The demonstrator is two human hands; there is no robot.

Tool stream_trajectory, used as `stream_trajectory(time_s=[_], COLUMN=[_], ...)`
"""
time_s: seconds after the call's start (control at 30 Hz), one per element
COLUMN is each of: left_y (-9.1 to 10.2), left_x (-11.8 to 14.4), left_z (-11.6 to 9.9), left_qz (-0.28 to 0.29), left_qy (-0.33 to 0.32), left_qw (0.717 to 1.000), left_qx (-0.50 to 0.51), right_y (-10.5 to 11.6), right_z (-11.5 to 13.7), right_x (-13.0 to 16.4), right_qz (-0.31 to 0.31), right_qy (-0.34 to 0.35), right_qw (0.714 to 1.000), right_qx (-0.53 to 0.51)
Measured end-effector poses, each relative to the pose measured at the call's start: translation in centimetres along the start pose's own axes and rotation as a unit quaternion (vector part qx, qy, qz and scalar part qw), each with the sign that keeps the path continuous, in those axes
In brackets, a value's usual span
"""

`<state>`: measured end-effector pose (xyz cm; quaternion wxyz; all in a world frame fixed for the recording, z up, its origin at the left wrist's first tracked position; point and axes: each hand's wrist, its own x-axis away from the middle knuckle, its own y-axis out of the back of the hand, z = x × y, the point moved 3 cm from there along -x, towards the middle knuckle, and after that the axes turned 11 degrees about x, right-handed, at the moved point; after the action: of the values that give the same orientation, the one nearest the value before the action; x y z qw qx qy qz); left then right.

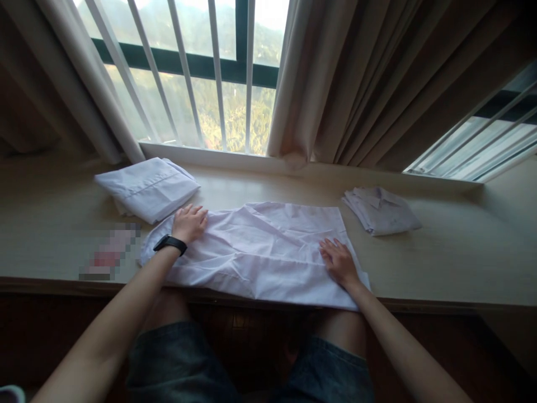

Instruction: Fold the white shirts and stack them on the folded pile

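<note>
A white garment (268,240), perhaps a shirt or coat, lies spread lengthwise along the front of the counter, its near edge hanging slightly over the side. Creases run across its middle. My left hand (189,224), with a black watch on the wrist, rests flat on its left part. On its right part lies my right hand (339,262), fingers spread and palm down. Neither hand grips the cloth. Just beyond my left hand sits a folded white garment (151,187). A smaller folded white shirt (380,210), collar showing, lies farther right.
The pale wooden counter (444,257) runs along a barred window (188,84). Grey-brown curtains (356,78) hang down to its back edge. A blurred-out reddish item (109,252) lies at the left. My knees are below the front edge.
</note>
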<state>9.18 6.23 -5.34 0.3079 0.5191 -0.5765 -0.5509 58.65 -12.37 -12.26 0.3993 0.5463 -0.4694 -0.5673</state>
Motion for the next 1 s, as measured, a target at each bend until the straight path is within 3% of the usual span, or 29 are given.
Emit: stream_trajectory(time_s=[0.13, 0.23, 0.33, 0.47, 0.57, 0.63, 0.7, 0.8, 0.93, 1.0], left_y=[-2.2, -4.0, -4.8, -4.8, -4.5, -4.5, -4.5, -4.6, -4.5, -4.4], left_x=[-1.7, -1.6, -1.3, -1.4, -1.4, -1.4, -1.3, -1.2, -1.1, -1.1], left_z=[3.9, 5.9, 6.6, 6.4, 6.3, 6.3, 6.3, 6.2, 6.0, 5.9], left_qz=[0.090, 0.082, 0.061, 0.065, 0.080, 0.081, 0.073, 0.059, 0.050, 0.047], left_qy=[0.038, 0.068, 0.081, 0.090, 0.089, 0.091, 0.095, 0.103, 0.109, 0.107], left_qw=[0.995, 0.994, 0.994, 0.993, 0.992, 0.992, 0.992, 0.992, 0.992, 0.992], left_qx=[-0.001, 0.020, 0.037, 0.048, 0.047, 0.044, 0.040, 0.041, 0.048, 0.049], right_y=[-0.4, 0.3, 1.5, 2.1, 0.8, -0.5, -1.7, -2.8, -2.4, -1.8], right_z=[-0.3, -0.6, 1.0, 8.3, 14.8, 17.6, 18.6, 18.0, 16.8, 16.2], right_x=[0.1, -0.8, -4.7, -13.9, -20.1, -22.6, -23.5, -22.4, -20.0, -19.4], right_qz=[0.018, 0.024, 0.029, -0.017, -0.003, 0.017, 0.022, 0.003, -0.014, -0.008], right_qy=[-0.015, -0.041, -0.056, 0.056, 0.125, 0.136, 0.100, 0.056, 0.170, 0.192], right_qw=[1.000, 0.998, 0.997, 0.998, 0.990, 0.988, 0.992, 0.997, 0.984, 0.979], right_qx=[0.014, 0.039, 0.053, -0.037, -0.065, -0.072, -0.069, -0.055, -0.056, -0.064])
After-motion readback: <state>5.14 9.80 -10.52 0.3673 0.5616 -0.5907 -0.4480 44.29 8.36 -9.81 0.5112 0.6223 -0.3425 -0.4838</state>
